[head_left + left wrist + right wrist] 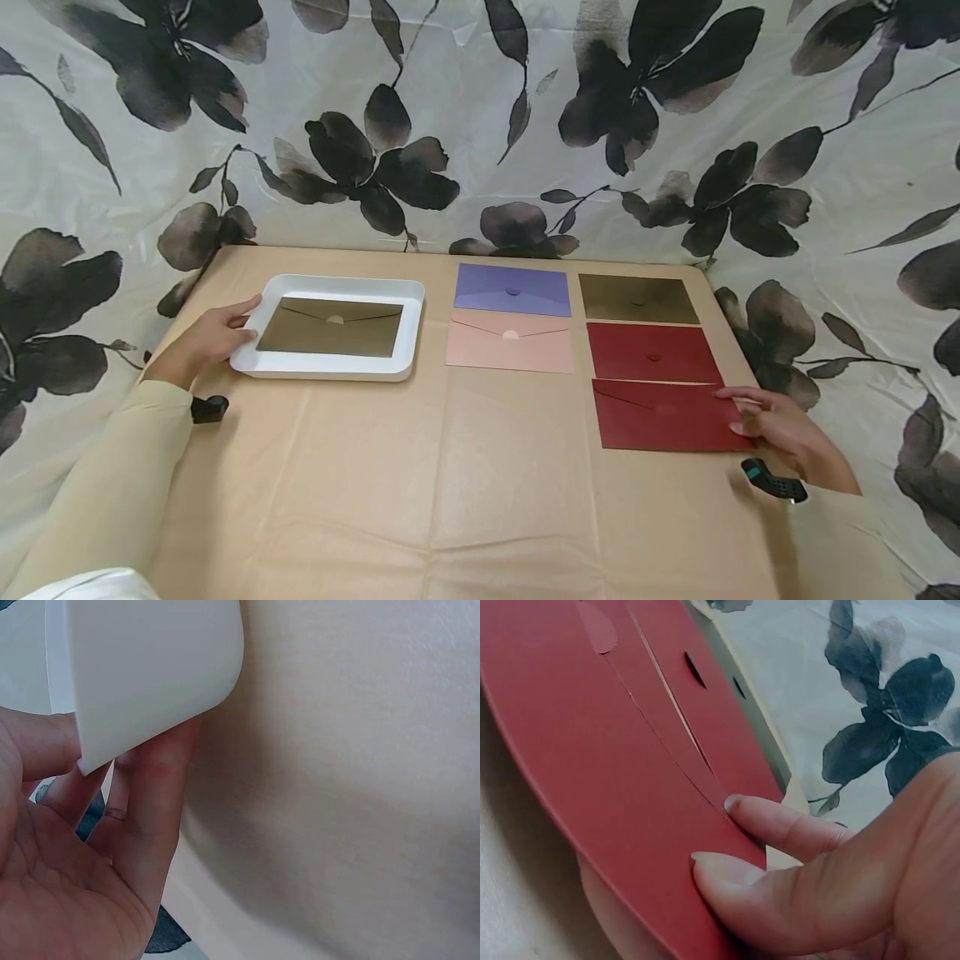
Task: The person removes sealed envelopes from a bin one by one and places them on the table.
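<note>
My left hand (206,340) grips the left rim of a white tray (413,333), thumb at the edge and fingers underneath in the left wrist view. A gold envelope (330,329) with a rounded flap tab lies in the tray. On the right, my right hand (783,429) pinches the right end of the front red envelope (652,421). In the right wrist view its thumb (739,889) presses on top while another finger passes below the near edge. Directly behind lies a second red envelope (652,354).
Behind the red envelopes is another gold envelope (637,298). A purple envelope (512,289) and a pink envelope (510,342) lie between that column and the tray. Everything is on a table with a tan cover (375,483); floral fabric (487,125) borders its back and sides.
</note>
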The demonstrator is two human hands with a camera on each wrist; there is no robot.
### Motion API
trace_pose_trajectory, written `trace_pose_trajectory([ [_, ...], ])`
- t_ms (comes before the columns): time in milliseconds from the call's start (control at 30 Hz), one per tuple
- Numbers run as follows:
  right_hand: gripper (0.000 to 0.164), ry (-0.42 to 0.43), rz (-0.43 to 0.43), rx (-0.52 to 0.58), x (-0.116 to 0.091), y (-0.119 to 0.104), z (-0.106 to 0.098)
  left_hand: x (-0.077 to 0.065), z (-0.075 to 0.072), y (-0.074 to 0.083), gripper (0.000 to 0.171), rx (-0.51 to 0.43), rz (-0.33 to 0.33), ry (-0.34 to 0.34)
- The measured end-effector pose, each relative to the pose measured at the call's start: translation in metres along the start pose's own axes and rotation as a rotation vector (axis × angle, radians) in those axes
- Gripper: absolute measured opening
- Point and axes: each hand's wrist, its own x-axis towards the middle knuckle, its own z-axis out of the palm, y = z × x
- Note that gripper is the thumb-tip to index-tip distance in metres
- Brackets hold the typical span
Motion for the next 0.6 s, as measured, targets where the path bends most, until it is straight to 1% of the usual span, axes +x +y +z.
trace_pose_trajectory([
  [100,0.048,0.036,-0.002,-0.095,0.0009,-0.0030,0.0007,-0.0007,0.0002,0.0012,0.076,0.014,0.009,0.004],
  [333,0.053,0.041,0.026,-0.084,0.0011,-0.0067,0.0015,0.0014,0.0013,0.0003,0.076,0.007,0.011,0.004],
  [600,0.059,0.049,0.016,-0.134,-0.0006,-0.0101,0.0018,0.0029,0.0017,0.0008,0.077,-0.007,-0.007,0.006],
])
